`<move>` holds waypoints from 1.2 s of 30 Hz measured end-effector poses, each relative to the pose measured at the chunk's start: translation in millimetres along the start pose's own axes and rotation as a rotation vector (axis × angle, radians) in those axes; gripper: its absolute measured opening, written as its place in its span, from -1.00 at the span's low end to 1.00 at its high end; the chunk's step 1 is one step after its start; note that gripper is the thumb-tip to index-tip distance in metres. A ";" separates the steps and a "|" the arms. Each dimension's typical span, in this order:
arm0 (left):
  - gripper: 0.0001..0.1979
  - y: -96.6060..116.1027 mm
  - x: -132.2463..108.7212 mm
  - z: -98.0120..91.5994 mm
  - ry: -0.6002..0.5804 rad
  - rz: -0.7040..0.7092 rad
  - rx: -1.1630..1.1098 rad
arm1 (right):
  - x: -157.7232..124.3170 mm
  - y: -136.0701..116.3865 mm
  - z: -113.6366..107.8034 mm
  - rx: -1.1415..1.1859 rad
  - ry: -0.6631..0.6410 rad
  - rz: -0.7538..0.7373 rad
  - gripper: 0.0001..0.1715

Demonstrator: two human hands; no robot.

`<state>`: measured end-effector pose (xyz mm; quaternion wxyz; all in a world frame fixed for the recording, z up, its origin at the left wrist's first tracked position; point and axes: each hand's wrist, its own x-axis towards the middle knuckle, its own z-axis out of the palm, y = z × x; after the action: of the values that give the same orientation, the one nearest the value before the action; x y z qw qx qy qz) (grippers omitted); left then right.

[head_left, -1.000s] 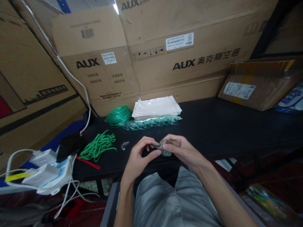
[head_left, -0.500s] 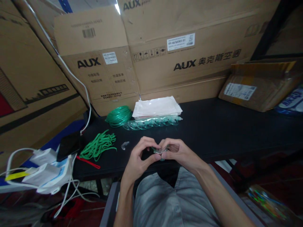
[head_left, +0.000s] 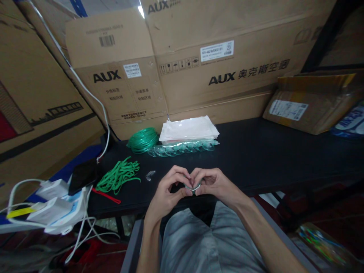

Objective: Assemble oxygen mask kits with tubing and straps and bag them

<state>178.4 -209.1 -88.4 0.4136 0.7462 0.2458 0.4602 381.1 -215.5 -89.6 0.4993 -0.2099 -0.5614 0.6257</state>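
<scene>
My left hand (head_left: 167, 191) and my right hand (head_left: 213, 184) meet over the near edge of the black table (head_left: 270, 155), fingertips pinched together on a small clear greenish plastic piece (head_left: 192, 187). Most of that piece is hidden by my fingers. Behind my hands lies a row of clear green-tinted plastic pieces (head_left: 182, 148) with a stack of clear plastic bags (head_left: 189, 129) on top of it. A single small clear part (head_left: 150, 174) lies just left of my left hand.
A loose pile of green straps (head_left: 118, 175) and a coil of green tubing (head_left: 142, 139) lie at the table's left. A red strip (head_left: 106, 196), a black phone (head_left: 82, 175), white chargers and cables (head_left: 51, 206) sit further left. Large cardboard boxes (head_left: 199, 64) wall the back; a parcel (head_left: 307, 102) rests at right.
My hands have drawn closer together and dropped slightly toward me, the fingers closing tighter round the small plastic piece so less of it shows.
</scene>
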 end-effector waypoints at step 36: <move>-0.77 3.9 2.4 -7.3 -0.232 -0.131 -0.027 | -3.1 2.1 -6.2 -0.066 -0.100 0.024 -0.86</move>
<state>172.9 -206.5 -82.3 0.4784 0.7711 0.2381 0.3461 386.7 -214.8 -94.2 0.4557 -0.2016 -0.6036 0.6224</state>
